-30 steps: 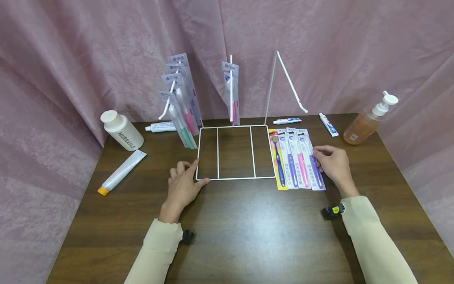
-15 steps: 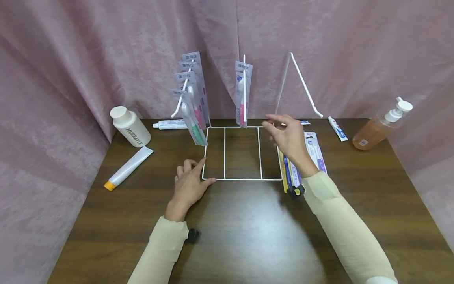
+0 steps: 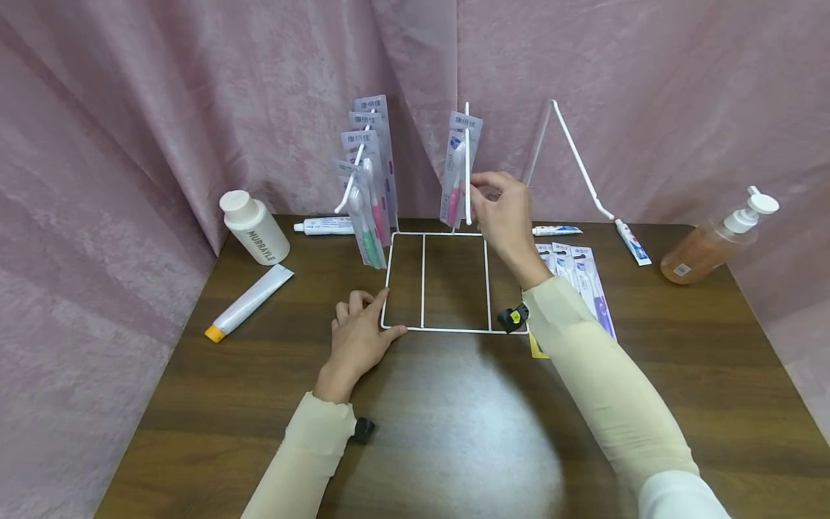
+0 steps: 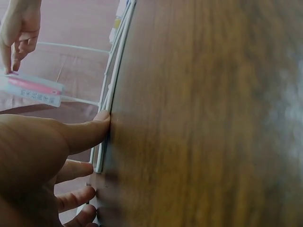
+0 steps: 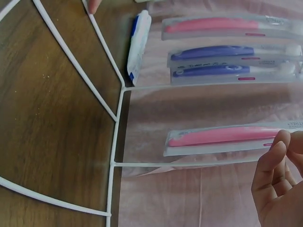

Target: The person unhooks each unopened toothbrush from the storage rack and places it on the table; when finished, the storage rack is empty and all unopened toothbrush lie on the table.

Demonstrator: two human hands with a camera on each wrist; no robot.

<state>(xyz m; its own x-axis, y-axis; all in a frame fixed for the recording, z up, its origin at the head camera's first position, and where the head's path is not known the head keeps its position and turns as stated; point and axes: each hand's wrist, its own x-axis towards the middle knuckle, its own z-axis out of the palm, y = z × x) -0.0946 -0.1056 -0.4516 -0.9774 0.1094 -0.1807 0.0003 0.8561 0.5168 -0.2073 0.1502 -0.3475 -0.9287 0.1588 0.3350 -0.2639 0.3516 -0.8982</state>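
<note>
A slim plastic pack [image 3: 456,173] with a pink toothbrush hangs from the middle hook [image 3: 467,162] of a white wire rack [image 3: 454,331], its right edge pinched between the right hand's [image 3: 504,210] thumb and forefinger, apparently to control its swing. The left hand [image 3: 358,335], fingers loosely spread, touches the near left corner, probably steadying the light frame on the wood-grain table [image 3: 454,432] before a velvety pink curtain [image 3: 292,86].

I log one pink-handled toothbrush pack [image 3: 454,193], translucent, upper end on the middle hook [image 3: 467,169] of the white wire rack [image 3: 444,330], lower end slanting leftward in my head view, rack base flat on the brown table [image 3: 421,440], three sections, three raised arms.
</note>
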